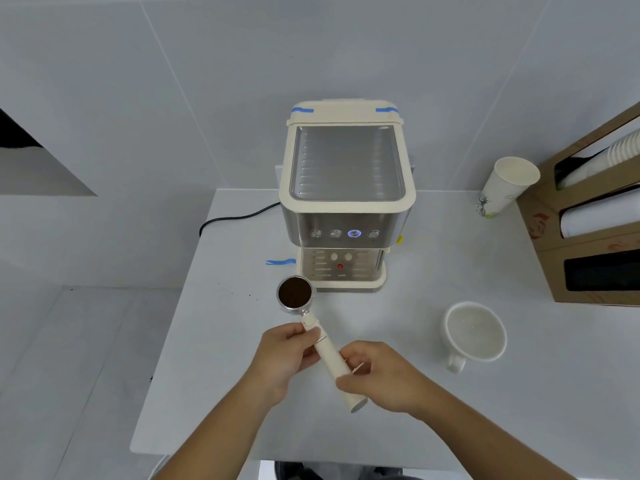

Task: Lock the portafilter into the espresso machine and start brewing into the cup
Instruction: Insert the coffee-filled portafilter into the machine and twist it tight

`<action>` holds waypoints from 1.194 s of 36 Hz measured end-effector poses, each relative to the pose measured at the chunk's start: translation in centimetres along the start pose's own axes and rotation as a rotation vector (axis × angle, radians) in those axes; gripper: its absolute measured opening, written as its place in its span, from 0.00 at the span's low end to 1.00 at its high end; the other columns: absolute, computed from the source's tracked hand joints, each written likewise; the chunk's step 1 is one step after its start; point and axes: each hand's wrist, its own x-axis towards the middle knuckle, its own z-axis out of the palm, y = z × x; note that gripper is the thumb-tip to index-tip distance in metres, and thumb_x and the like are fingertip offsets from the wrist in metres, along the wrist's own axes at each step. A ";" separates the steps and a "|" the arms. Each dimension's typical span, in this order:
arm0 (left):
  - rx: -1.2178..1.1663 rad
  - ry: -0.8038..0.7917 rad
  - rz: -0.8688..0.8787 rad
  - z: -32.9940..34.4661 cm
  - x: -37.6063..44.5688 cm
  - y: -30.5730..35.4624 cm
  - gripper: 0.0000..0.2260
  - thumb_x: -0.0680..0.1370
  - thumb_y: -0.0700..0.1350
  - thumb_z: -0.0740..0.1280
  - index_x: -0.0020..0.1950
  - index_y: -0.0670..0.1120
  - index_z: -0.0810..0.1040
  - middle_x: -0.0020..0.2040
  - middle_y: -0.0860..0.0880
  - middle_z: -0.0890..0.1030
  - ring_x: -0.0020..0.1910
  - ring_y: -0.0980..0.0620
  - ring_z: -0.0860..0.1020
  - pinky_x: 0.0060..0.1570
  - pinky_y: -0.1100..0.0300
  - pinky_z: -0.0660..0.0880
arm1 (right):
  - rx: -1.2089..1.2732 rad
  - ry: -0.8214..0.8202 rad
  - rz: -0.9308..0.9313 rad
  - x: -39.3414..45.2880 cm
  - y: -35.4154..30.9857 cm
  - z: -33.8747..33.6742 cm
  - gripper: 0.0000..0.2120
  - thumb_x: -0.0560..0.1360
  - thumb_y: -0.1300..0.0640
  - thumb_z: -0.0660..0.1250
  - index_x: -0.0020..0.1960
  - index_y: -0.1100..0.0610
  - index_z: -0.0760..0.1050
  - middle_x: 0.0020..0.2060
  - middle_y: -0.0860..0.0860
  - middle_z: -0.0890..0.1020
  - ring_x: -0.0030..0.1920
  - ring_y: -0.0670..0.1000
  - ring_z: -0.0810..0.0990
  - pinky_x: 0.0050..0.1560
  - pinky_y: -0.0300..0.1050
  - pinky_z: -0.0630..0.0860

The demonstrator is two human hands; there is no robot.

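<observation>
While both hands held the portafilter, the white table (433, 410) carried everything else. The espresso machine (346, 188), cream and steel, stood at the table's rear centre, front panel facing the person, one of its four round buttons (354, 233) lit blue. A cardboard cup dispenser (595, 244) stood at the right edge, with a paper cup (507, 185) just beside it. The white cup (474, 332) sat upright to the right of the hands, handle toward the person, well apart from the machine.

The portafilter (320, 337) was held above the table, just in front of the machine's drip tray. Long axis ran diagonally: basket of dark grounds (295, 291) pointing away and left, open side up; handle end toward the person and right. Left hand (284, 358) was wrapped round the upper handle, fingers closed on it. Right hand (381, 375) pinched the lower handle.
</observation>
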 end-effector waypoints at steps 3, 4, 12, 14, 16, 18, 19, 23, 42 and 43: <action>0.009 -0.045 -0.028 0.2 0.1 0.6 0.05 0.76 0.37 0.70 0.49 0.36 0.83 0.47 0.40 0.86 0.45 0.47 0.86 0.42 0.60 0.82 | 0.104 -0.021 0.039 0.3 0.3 -0.3 0.15 0.69 0.52 0.71 0.56 0.49 0.81 0.48 0.48 0.85 0.51 0.53 0.84 0.52 0.53 0.82; 0.019 -0.056 -0.035 0.3 0.2 0.8 0.05 0.76 0.37 0.70 0.50 0.36 0.83 0.47 0.40 0.86 0.45 0.46 0.86 0.43 0.59 0.82 | 0.139 -0.033 0.047 0.4 0.3 -0.5 0.15 0.69 0.53 0.71 0.56 0.49 0.81 0.47 0.49 0.85 0.52 0.54 0.84 0.56 0.56 0.81; 0.142 -0.129 -0.056 0.8 0.9 1.9 0.06 0.75 0.37 0.71 0.52 0.40 0.83 0.49 0.41 0.86 0.46 0.46 0.86 0.48 0.53 0.83 | 0.331 -0.153 0.102 1.0 0.9 -0.9 0.17 0.71 0.63 0.72 0.60 0.58 0.79 0.47 0.54 0.84 0.51 0.54 0.84 0.55 0.55 0.82; 0.180 -0.151 -0.058 1.0 0.9 2.0 0.07 0.75 0.37 0.71 0.53 0.40 0.83 0.50 0.41 0.86 0.47 0.45 0.86 0.51 0.52 0.83 | 0.351 -0.194 0.108 1.0 1.0 -1.0 0.18 0.71 0.65 0.72 0.61 0.59 0.78 0.47 0.54 0.83 0.51 0.53 0.84 0.53 0.55 0.83; 0.222 -0.174 -0.061 1.2 0.9 2.0 0.08 0.75 0.38 0.71 0.54 0.40 0.82 0.51 0.41 0.86 0.47 0.46 0.86 0.52 0.51 0.82 | 0.358 -0.244 0.110 1.0 1.1 -1.0 0.19 0.71 0.65 0.71 0.61 0.59 0.77 0.46 0.53 0.83 0.50 0.53 0.84 0.52 0.56 0.83; 0.255 -0.192 -0.062 1.4 0.8 2.0 0.08 0.75 0.37 0.71 0.55 0.40 0.82 0.50 0.42 0.86 0.47 0.47 0.86 0.49 0.54 0.83 | 0.348 -0.268 0.118 1.0 1.3 -1.1 0.20 0.70 0.65 0.72 0.62 0.59 0.77 0.45 0.53 0.83 0.50 0.53 0.84 0.52 0.59 0.83; 0.263 -0.198 -0.062 1.5 0.7 1.9 0.08 0.76 0.37 0.71 0.54 0.40 0.82 0.50 0.42 0.86 0.46 0.47 0.86 0.48 0.55 0.83 | 0.345 -0.270 0.121 1.0 1.4 -1.1 0.20 0.70 0.65 0.72 0.62 0.59 0.77 0.45 0.53 0.83 0.50 0.53 0.84 0.53 0.59 0.83; 0.276 -0.216 -0.059 2.0 0.6 1.8 0.06 0.76 0.37 0.70 0.52 0.41 0.83 0.50 0.41 0.86 0.47 0.47 0.86 0.46 0.57 0.82 | 0.350 -0.252 0.116 0.9 1.9 -1.1 0.19 0.69 0.65 0.72 0.60 0.58 0.77 0.50 0.57 0.83 0.50 0.54 0.84 0.49 0.55 0.84; 0.439 -0.051 0.213 -0.2 -1.5 4.2 0.05 0.76 0.43 0.70 0.46 0.50 0.85 0.45 0.49 0.87 0.47 0.51 0.84 0.51 0.57 0.81 | 0.386 -0.184 0.108 1.6 1.9 -1.3 0.16 0.73 0.66 0.71 0.60 0.60 0.76 0.46 0.51 0.83 0.50 0.51 0.83 0.45 0.50 0.84; 0.457 -0.045 0.280 -0.3 -1.8 4.9 0.05 0.76 0.43 0.70 0.44 0.52 0.85 0.44 0.50 0.87 0.47 0.53 0.84 0.50 0.59 0.80 | 0.394 -0.181 0.111 1.7 1.9 -1.3 0.16 0.73 0.66 0.71 0.60 0.60 0.76 0.47 0.51 0.83 0.51 0.51 0.83 0.45 0.50 0.84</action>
